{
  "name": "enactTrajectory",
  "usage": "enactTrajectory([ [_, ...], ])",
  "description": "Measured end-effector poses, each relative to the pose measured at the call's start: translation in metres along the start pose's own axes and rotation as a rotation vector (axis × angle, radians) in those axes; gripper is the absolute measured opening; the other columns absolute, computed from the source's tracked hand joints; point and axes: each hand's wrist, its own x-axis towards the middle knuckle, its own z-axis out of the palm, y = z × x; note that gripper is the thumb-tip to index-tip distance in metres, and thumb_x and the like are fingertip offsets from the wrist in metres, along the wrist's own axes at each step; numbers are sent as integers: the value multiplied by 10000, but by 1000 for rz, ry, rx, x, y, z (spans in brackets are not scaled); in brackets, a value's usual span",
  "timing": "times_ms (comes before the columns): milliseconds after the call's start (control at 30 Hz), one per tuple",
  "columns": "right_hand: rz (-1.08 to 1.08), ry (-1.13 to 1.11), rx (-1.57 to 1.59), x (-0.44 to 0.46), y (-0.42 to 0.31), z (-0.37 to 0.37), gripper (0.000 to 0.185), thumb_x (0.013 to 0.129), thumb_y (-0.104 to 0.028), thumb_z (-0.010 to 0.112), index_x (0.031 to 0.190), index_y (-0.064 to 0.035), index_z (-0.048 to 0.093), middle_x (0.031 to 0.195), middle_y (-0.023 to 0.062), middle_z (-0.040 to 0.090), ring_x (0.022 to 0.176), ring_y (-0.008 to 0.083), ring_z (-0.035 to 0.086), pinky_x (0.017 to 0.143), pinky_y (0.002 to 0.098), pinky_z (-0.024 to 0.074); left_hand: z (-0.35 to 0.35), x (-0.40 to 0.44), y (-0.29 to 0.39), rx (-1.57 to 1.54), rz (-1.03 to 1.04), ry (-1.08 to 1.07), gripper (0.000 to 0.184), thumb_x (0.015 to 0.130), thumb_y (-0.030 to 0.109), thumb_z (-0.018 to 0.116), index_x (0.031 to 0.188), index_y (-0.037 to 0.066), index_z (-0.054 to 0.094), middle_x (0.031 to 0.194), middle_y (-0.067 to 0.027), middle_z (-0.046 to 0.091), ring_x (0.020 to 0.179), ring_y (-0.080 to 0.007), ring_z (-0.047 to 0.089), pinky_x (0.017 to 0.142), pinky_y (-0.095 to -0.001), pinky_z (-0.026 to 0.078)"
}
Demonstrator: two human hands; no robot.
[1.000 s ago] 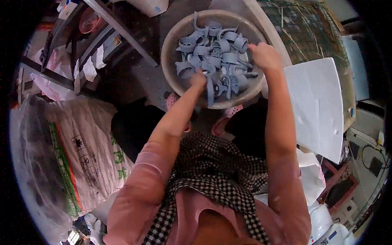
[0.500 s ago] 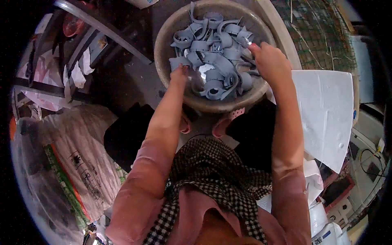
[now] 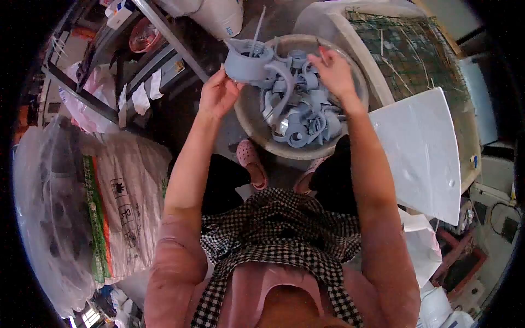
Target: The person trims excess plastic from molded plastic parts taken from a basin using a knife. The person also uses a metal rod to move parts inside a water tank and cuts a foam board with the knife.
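A round basin holds many grey plastic parts, ring-shaped with curved strips. My left hand grips one grey part by its near left side, lifted above the basin's left rim. This part has a wide ring, a pointed spout-like tip, a curved handle-like strip and a thin stem sticking up. Over the basin's right side is my right hand, its fingers bent and apart above the parts, with nothing visible in them.
A dark metal frame stands at the upper left, by a white sack. Woven and plastic bags lie at the left. At the right are a white board and a netted tub.
My left hand has come up from the basin with a grey part in it, now closer to the camera. The fingers of my right hand have spread. The view has shifted.
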Motion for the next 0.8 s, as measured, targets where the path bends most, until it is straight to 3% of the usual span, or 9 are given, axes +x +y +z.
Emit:
enactTrajectory([
  [133,284,-283,521,-14,-33,-1,449,789,-460,586,870,-18,580,752,65,618,634,154,558,565,281,425,53,-9,-5,42,-90,-34,323,906,206,438,1133,-19,486,1139,-101,538,1061,-221,504,970,-384,353],
  [200,480,-615,1231,-19,-39,1,377,804,-424,593,868,-52,588,732,-1,589,595,60,468,525,219,374,64,-10,-12,0,-177,-112,286,909,194,445,1086,-20,515,1105,-111,553,1012,-214,528,922,-360,399],
  [333,274,-426,822,-29,-59,-3,348,826,-356,585,867,-11,602,761,-14,580,675,51,493,609,206,391,74,-12,-25,116,-89,98,328,931,251,401,1083,-13,525,1089,-104,559,1004,-216,526,911,-358,397],
  [467,229,-194,695,-34,-70,2,370,827,-355,584,896,8,609,738,-10,572,671,45,494,594,208,384,72,-20,-44,704,235,106,460,951,348,318,1252,4,374,1198,-95,465,1075,-179,468,937,-322,355],
  [567,193,-160,703,-33,-70,6,398,848,-424,520,889,-35,594,604,-32,469,478,31,375,420,193,268,69,-21,-48,928,300,134,470,934,305,391,1302,19,330,1237,-118,438,1119,-169,418,963,-277,300],
  [600,225,-196,741,-35,-70,4,419,864,-434,483,892,-29,588,598,-29,463,469,34,368,417,197,266,63,-17,-45,1034,386,109,482,936,365,358,1287,35,343,1192,-121,468,1060,-180,474,856,-302,422],
  [633,257,-233,777,-36,-69,2,442,879,-443,446,895,-23,583,591,-26,457,460,36,361,414,201,264,60,-17,-43,1032,392,114,482,936,365,358,1287,35,343,1192,-121,468,1060,-180,474,856,-302,422],
  [733,145,-167,850,-30,-65,2,489,907,-459,357,903,-18,569,573,-19,438,439,52,344,409,208,255,95,-31,-20,376,29,239,547,910,508,256,1204,66,393,1064,-113,521,846,-219,576,449,-332,515],
  [800,136,-223,774,-30,-59,3,503,911,-466,331,909,-20,564,575,-14,438,430,62,342,404,208,252,89,-32,-16,334,10,239,581,896,533,271,1195,51,397,1032,-111,541,806,-216,589,465,-327,518],
])
